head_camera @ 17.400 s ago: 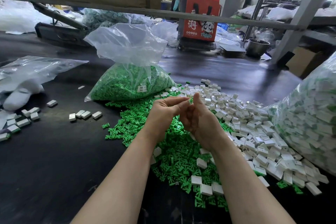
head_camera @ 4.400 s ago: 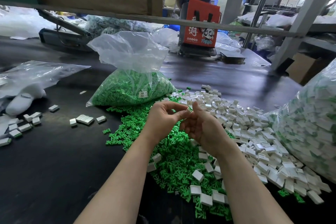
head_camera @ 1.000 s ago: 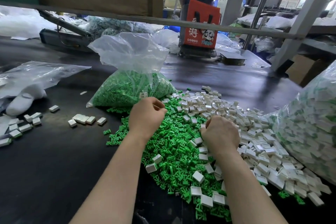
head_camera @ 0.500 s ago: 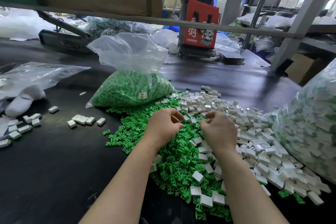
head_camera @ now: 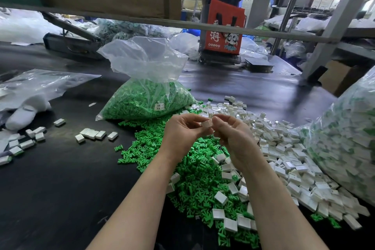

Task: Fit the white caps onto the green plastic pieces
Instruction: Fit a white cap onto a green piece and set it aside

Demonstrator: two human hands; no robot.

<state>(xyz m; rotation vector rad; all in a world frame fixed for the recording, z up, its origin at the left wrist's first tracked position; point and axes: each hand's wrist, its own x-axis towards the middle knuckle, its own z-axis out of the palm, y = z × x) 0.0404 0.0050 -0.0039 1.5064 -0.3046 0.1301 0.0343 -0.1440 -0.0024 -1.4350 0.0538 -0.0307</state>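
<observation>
One white cap sits pinched between both hands at mid-frame, the left hand and right hand curled around it from either side, raised above the green pieces heaped on the black table. Loose white caps spread to the right. A green piece may be hidden behind the fingers; I cannot tell. The bag at the right edge is cut off. Half a second ago both hands were down in the pile; now they are lifted and brought together.
</observation>
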